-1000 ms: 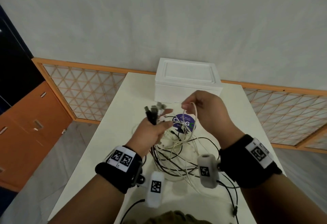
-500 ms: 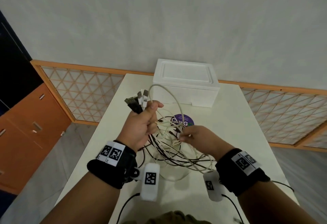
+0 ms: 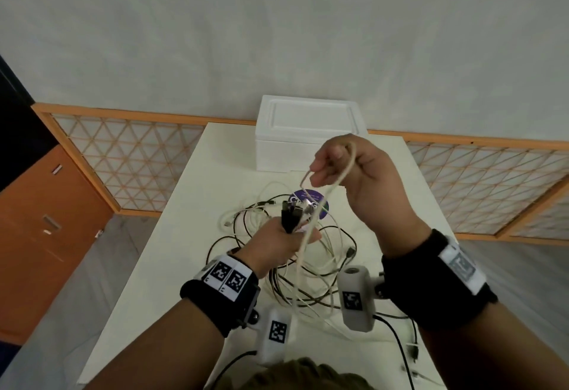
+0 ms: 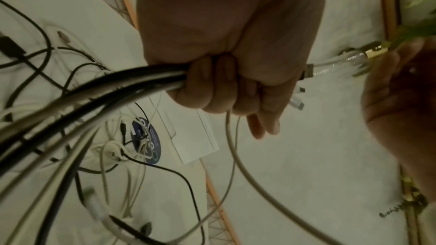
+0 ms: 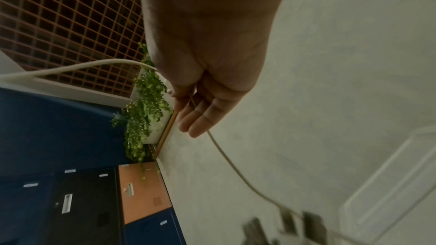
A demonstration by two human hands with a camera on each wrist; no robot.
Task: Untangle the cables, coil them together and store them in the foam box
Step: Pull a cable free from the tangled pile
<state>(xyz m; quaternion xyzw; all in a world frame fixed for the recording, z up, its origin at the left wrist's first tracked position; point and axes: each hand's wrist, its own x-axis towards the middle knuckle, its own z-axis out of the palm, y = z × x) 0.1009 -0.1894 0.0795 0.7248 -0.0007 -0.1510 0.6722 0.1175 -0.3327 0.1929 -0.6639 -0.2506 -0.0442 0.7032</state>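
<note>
While the tangle was only partly sorted, the items stood as follows. Item one, left hand (image 3: 278, 240): fist clenched round a bundle of plug ends (image 3: 292, 212), black and white, the plugs standing up out of the fist and the cords trailing down toward the person. Item two, right hand (image 3: 345, 171): raised above and beyond the left, thumb and forefinger pinching a loop of one cream cable (image 3: 331, 186), remaining fingers loosely extended. Item three, that cable: ran steeply down from the pinch, past the left fist, into the heap; its long axis was near upright, tilted toward the person. Item four, loose cables (image 3: 311, 272): black and white cords lying crossed on the white counter (image 3: 197, 204) beneath and between the two hands, over a round purple sticker (image 3: 321, 203). Item five, foam box (image 3: 308, 134): at the far edge of the counter, lid on, directly beyond the right hand, which was the nearer of the two. Judgement: untangling was in hand, coiling not yet begun; the lifted cable would likely need drawing up and away from the heap, since its lower length lay threaded among other cords and might snag.
</note>
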